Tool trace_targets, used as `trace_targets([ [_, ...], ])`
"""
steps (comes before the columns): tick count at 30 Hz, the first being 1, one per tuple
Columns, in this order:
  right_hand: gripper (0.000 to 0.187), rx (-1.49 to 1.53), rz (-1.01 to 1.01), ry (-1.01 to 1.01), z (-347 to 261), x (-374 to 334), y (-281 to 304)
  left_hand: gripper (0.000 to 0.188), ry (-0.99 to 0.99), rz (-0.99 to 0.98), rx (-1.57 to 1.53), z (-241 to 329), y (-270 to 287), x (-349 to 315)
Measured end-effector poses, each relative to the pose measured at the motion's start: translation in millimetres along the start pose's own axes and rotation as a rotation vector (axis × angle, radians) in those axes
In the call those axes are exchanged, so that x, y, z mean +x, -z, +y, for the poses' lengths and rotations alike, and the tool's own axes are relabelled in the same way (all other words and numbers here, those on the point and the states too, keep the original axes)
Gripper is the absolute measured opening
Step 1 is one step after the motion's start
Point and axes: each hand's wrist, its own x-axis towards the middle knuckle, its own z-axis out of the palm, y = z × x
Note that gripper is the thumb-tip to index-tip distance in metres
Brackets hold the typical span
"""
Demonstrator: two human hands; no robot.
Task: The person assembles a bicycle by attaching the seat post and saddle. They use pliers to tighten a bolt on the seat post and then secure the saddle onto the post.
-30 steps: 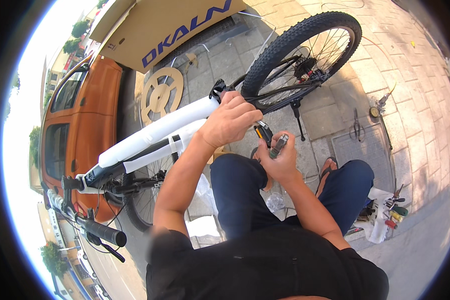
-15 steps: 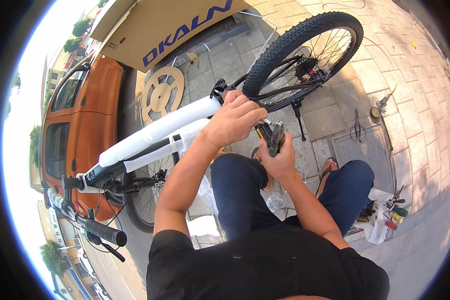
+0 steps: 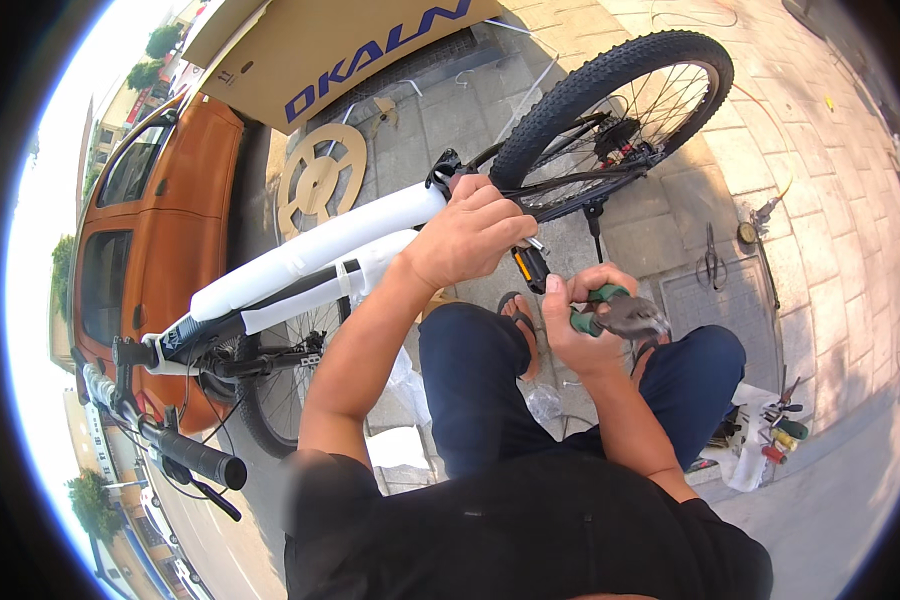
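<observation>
A bicycle lies across the ground ahead of me, its frame tube (image 3: 320, 245) wrapped in white foam. My left hand (image 3: 475, 232) is closed over the frame's rear end, by the seat clamp (image 3: 444, 170); whatever its curled fingers grip is hidden beneath them. A short metal end shows at those fingers, and just beyond it is a black pedal (image 3: 532, 268) with a yellow reflector. To the right of the pedal, my right hand (image 3: 588, 335) grips green-handled pliers (image 3: 635, 318). Their head points right, away from the pedal, slightly blurred.
The rear wheel (image 3: 610, 125) and kickstand (image 3: 595, 222) extend far right. Handlebars (image 3: 185, 450) reach out at left, near an orange car (image 3: 175, 235). Scissors (image 3: 710, 260) lie on the paving; several tools rest on a plastic sheet (image 3: 750, 460). A large cardboard box (image 3: 320, 60) stands behind.
My right hand has moved right and slightly down with the pliers, drawing them away from the pedal and turning their head to the right. My left hand keeps its place on the bicycle.
</observation>
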Motion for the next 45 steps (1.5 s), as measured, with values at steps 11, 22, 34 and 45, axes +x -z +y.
trace_targets([
  [11, 0.049, -0.069, 0.026, -0.528, 33, -60, 43, 0.046, -0.053, 0.092, -0.051, -6, 0, -14],
  [22, 0.049, 0.292, -0.383, -0.555, -27, -45, 44, 0.038, 0.018, 0.076, 0.076, 19, 14, -24],
  [34, 0.045, 0.391, -0.395, -0.727, -32, -41, 48, 0.032, 0.095, 0.012, 0.093, 31, 21, -21],
  [45, 0.046, -0.114, -0.475, -0.445, -15, -25, 55, 0.027, 0.154, -0.014, 0.187, 36, 9, -8],
])
